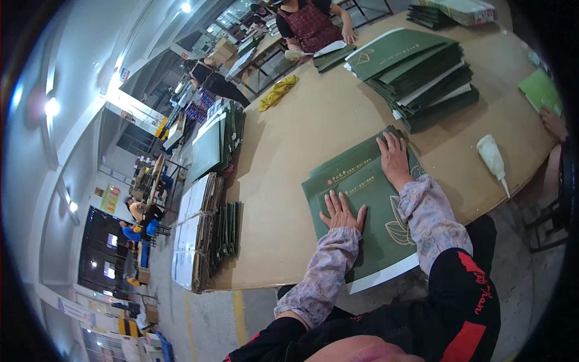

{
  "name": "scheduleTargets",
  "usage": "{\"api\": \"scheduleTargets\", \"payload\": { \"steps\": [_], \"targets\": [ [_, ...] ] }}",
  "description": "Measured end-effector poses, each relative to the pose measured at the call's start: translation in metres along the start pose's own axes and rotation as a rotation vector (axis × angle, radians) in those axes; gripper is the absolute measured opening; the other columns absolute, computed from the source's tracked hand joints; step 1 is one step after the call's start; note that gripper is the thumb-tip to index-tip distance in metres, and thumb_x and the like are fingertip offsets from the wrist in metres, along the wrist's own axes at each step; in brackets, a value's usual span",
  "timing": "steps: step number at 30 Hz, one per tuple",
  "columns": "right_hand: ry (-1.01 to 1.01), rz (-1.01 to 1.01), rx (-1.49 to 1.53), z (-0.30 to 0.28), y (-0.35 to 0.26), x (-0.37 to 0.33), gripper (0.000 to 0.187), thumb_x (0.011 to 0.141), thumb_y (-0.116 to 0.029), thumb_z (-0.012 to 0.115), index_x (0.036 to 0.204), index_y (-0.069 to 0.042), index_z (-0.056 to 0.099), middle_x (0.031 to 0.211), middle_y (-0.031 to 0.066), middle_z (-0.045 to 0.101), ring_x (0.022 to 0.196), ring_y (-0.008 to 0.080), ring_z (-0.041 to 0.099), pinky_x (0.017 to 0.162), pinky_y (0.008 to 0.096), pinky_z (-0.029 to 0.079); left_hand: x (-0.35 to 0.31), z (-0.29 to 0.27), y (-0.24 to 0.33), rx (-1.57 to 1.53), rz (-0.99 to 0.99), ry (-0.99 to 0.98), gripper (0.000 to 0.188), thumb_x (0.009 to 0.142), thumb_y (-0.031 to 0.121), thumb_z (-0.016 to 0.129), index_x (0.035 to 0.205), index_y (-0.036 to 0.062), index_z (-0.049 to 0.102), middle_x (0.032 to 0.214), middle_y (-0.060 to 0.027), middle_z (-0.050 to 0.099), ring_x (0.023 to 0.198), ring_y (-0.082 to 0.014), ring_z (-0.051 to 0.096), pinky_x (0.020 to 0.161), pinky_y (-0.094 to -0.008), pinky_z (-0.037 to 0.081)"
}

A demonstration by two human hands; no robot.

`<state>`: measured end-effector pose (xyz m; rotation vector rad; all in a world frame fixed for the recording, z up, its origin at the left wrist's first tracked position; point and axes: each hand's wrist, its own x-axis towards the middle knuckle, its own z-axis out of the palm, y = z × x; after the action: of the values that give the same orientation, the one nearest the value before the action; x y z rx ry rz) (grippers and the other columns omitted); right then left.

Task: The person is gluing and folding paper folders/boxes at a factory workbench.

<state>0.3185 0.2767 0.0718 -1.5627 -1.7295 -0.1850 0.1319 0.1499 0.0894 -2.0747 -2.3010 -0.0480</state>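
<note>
My left hand (342, 212) lies flat with its fingers spread on a dark green printed paper sheet (375, 244) at the table's near edge. My right hand (394, 160) also rests flat, farther up and to the right, near the same sheet's upper edge. The sheet has gold lettering, a gold leaf outline and a white strip along its near end, which hangs past the table edge. Another green sheet (321, 171) shows from under it, offset to the far left. How many lie beneath is hidden. Patterned sleeve covers wrap both my forearms.
A tall, fanned stack of green sheets (416, 78) stands beyond my right hand. A white squeeze bottle (491, 158) lies at the right. Tied bundles (196, 235) line the left edge. A yellow cloth (278, 93) lies at the far left. Co-workers stand across and at the right.
</note>
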Motion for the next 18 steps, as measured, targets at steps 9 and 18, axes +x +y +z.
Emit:
{"api": "scheduleTargets", "payload": {
  "steps": [9, 18],
  "targets": [
    [-0.263, -0.132, -0.064, -0.034, -0.007, -0.054, 0.053, 0.092, -0.028, 0.046, 0.137, -0.001, 0.039, 0.148, 0.0159, 0.031, 0.14, 0.0299, 0.022, 0.115, 0.0473, 0.014, -0.009, 0.002, 0.001, -0.033, 0.028, -0.015, 0.088, 0.086, 0.067, 0.039, 0.147, 0.0056, 0.024, 0.157, -0.012, 0.01, 0.145, -0.0275, 0.004, 0.108, -0.0623, 0.011],
    [-0.613, -0.268, -0.04, -0.185, -0.013, -0.179, 0.072, 0.078, -0.026, 0.061, 0.14, -0.002, 0.033, 0.148, 0.015, 0.03, 0.139, 0.0319, 0.024, 0.113, 0.0511, 0.016, 0.007, -0.004, -0.001, -0.045, 0.028, 0.016, 0.088, 0.087, 0.066, 0.037, 0.146, 0.0032, 0.025, 0.156, -0.0148, 0.01, 0.145, -0.0294, 0.004, 0.108, -0.0616, 0.01]
  ]
}}
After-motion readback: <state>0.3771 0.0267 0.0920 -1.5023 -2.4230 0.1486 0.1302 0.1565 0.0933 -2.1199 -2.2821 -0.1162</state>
